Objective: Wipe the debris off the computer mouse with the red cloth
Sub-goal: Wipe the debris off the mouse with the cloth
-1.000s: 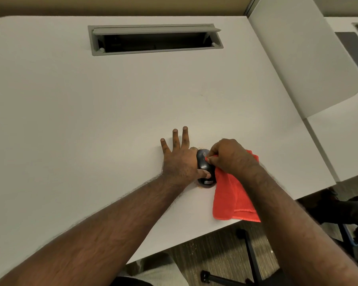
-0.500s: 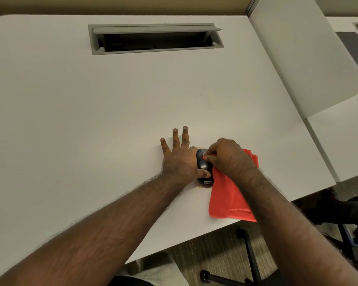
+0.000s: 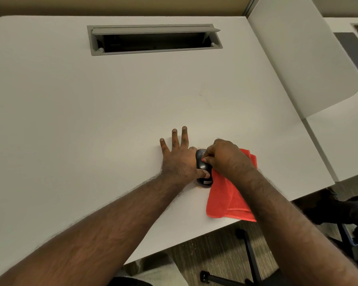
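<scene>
A black computer mouse (image 3: 203, 167) lies on the white desk (image 3: 91, 120) near its front edge. My left hand (image 3: 179, 159) steadies it from the left, thumb and index finger curled against it, the other fingers spread flat on the desk. My right hand (image 3: 225, 156) pinches a bunched part of the red cloth (image 3: 223, 198) and presses it onto the mouse's top. The rest of the cloth trails under my right forearm toward the desk edge. Small orange crumbs (image 3: 201, 187) lie by the mouse's near end.
A grey cable tray opening (image 3: 155, 39) with its lid raised sits at the back of the desk. A white divider panel (image 3: 302, 58) rises on the right, with another desk beyond it. A chair base (image 3: 246, 254) stands on the floor below the desk edge.
My right hand and the cloth slid slightly left and away across the mouse. The left hand and mouse stayed where they were.
</scene>
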The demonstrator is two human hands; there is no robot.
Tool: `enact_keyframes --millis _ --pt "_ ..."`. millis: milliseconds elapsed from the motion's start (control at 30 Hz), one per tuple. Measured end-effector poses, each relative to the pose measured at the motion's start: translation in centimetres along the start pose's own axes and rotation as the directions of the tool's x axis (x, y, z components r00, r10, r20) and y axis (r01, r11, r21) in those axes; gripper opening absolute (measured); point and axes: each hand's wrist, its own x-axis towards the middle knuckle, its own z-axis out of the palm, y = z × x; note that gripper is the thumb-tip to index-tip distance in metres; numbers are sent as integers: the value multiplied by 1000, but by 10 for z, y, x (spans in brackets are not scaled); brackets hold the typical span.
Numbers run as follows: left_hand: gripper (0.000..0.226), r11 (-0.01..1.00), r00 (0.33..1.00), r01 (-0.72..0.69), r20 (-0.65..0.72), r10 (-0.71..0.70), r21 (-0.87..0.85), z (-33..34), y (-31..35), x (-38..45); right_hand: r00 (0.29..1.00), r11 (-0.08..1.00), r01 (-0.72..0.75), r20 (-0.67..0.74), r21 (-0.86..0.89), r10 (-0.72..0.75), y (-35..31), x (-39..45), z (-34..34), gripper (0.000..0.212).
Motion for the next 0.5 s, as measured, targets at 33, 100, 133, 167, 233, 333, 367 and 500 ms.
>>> enact_keyframes --millis 33,100,133,167,233,333,367,500 --pt "84 1000 1000 1 4 -1 -5 0 0 0 999 1000 3 -32 14 -2 0 1 3 22" --pt "84 1000 1000 0 9 0 -3 0 -1 0 996 999 -6 -91 49 11 -1 5 9 21" --pt "83 1000 1000 -2 9 2 -1 0 -1 1 993 997 -20 -114 80 29 -1 8 11 21" --pt "82 1000 1000 -3 6 3 -2 1 0 1 990 993 -37 -128 113 52 -2 12 12 21" --pt "80 1000 1000 -4 -5 4 -4 1 -1 1 985 986 -73 -142 153 95 -1 19 12 21" --pt "83 1000 1000 -3 -8 3 4 2 -1 1 982 981 -112 -130 160 134 5 26 11 23" --pt "84 1000 1000 -5 -6 5 8 2 -1 1 983 980 -113 -129 161 134 8 26 11 24" --pt "88 1000 1000 1 -3 -1 16 2 -1 1 985 977 -86 -132 197 113 18 11 16 25"
